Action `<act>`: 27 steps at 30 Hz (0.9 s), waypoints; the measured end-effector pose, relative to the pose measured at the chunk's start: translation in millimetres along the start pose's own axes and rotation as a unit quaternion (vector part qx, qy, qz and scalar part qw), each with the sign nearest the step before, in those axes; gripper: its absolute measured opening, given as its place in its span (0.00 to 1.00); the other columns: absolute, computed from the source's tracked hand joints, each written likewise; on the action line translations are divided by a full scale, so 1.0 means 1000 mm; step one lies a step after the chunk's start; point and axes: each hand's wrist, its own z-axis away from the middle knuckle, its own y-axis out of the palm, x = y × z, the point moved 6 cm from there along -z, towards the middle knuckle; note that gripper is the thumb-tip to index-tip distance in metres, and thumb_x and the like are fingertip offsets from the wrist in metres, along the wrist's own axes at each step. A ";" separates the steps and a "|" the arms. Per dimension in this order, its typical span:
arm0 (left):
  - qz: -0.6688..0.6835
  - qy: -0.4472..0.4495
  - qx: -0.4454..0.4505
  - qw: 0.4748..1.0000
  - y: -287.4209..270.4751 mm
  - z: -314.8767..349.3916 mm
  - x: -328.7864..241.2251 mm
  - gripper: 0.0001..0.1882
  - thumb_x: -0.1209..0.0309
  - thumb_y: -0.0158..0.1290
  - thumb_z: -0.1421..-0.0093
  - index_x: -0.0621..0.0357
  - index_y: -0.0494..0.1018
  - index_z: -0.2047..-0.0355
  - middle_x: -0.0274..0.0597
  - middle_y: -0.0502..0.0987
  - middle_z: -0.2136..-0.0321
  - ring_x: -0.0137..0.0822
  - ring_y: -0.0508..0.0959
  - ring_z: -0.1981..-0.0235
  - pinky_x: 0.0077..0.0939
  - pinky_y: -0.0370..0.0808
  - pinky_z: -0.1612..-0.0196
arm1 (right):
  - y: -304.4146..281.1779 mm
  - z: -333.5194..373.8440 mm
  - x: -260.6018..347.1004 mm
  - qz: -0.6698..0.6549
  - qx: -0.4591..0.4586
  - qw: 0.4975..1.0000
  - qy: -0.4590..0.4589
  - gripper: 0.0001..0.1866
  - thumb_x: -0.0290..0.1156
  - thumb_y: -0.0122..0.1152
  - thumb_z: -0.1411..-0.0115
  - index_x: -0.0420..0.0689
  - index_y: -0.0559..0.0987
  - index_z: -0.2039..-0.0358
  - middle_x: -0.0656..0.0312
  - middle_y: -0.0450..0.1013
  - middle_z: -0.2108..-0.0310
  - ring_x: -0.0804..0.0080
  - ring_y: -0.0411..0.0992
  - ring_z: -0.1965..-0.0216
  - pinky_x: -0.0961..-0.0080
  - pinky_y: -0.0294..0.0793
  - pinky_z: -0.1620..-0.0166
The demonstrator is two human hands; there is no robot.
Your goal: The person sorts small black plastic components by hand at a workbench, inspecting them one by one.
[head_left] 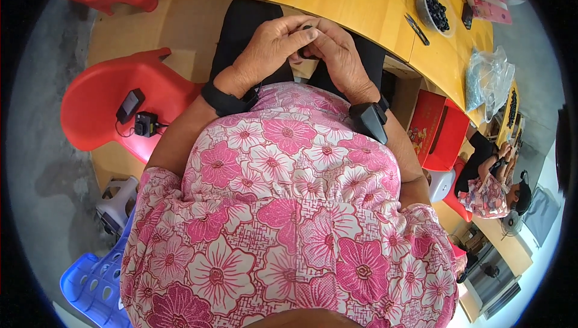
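Here, the left hand and right hand together pinch a small black piece.

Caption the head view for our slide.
Left hand and right hand hold a small black piece beside a yellow wooden table.

The top is printed with pink and white flowers over a fine maze-like pattern, its short sleeves gathered. Black straps circle both wrists, the right one carrying a dark, blocky device. The trousers are black.
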 end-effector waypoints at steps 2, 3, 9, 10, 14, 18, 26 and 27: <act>0.007 0.007 -0.003 1.000 0.000 0.000 0.001 0.22 0.62 0.49 0.37 0.63 0.67 0.47 0.34 0.75 0.63 0.20 0.72 0.68 0.14 0.70 0.68 | 0.000 0.000 0.001 0.017 -0.001 1.000 -0.008 0.14 0.35 0.46 0.36 0.39 0.73 0.57 0.65 0.70 0.70 0.81 0.67 0.69 0.85 0.68 0.65; 0.016 0.014 -0.005 1.000 0.000 0.000 0.001 0.22 0.63 0.49 0.37 0.64 0.67 0.47 0.34 0.75 0.63 0.20 0.71 0.69 0.13 0.69 0.68 | -0.001 -0.001 0.002 0.033 -0.002 0.999 -0.015 0.14 0.35 0.47 0.36 0.39 0.73 0.57 0.65 0.69 0.70 0.81 0.67 0.69 0.84 0.69 0.66; 0.028 0.026 -0.030 0.999 0.001 0.000 -0.005 0.21 0.64 0.48 0.37 0.64 0.67 0.47 0.35 0.75 0.63 0.21 0.71 0.68 0.14 0.69 0.68 | -0.003 -0.004 -0.004 0.012 -0.006 0.999 -0.029 0.13 0.33 0.47 0.36 0.38 0.73 0.58 0.65 0.70 0.70 0.80 0.68 0.70 0.83 0.69 0.65; 0.028 0.028 -0.028 0.999 0.001 0.000 -0.006 0.21 0.64 0.48 0.37 0.64 0.67 0.47 0.35 0.75 0.63 0.21 0.71 0.68 0.14 0.69 0.68 | -0.003 -0.005 -0.006 -0.003 -0.011 1.000 -0.021 0.13 0.32 0.47 0.36 0.38 0.73 0.58 0.65 0.71 0.70 0.80 0.68 0.70 0.83 0.69 0.65; 0.041 0.026 -0.039 0.998 0.000 -0.002 -0.005 0.20 0.64 0.48 0.37 0.63 0.67 0.48 0.35 0.75 0.64 0.22 0.71 0.68 0.15 0.69 0.68 | -0.001 -0.007 -0.003 -0.015 -0.009 1.000 -0.020 0.13 0.32 0.46 0.36 0.36 0.73 0.59 0.64 0.71 0.70 0.80 0.68 0.70 0.83 0.70 0.64; 0.032 0.023 -0.057 0.998 0.002 -0.003 -0.012 0.19 0.67 0.48 0.37 0.63 0.68 0.48 0.34 0.75 0.66 0.21 0.72 0.70 0.14 0.70 0.69 | -0.005 -0.008 -0.002 -0.015 -0.030 0.999 -0.017 0.12 0.32 0.46 0.36 0.37 0.73 0.60 0.64 0.71 0.71 0.79 0.69 0.70 0.82 0.70 0.64; 0.026 0.071 -0.070 0.995 0.001 -0.006 -0.017 0.14 0.75 0.48 0.38 0.62 0.70 0.51 0.32 0.74 0.69 0.19 0.72 0.71 0.11 0.70 0.70 | -0.006 -0.009 -0.007 -0.342 0.075 0.935 0.063 0.15 0.38 0.43 0.33 0.38 0.68 0.58 0.68 0.60 0.76 0.79 0.61 0.74 0.74 0.71 0.60; 0.009 0.069 -0.086 0.994 -0.001 -0.005 -0.017 0.14 0.75 0.49 0.39 0.61 0.72 0.53 0.31 0.74 0.70 0.18 0.72 0.71 0.11 0.70 0.71 | -0.005 -0.008 -0.007 -0.343 0.075 0.934 0.064 0.15 0.38 0.43 0.33 0.38 0.68 0.58 0.68 0.60 0.76 0.79 0.61 0.74 0.74 0.71 0.60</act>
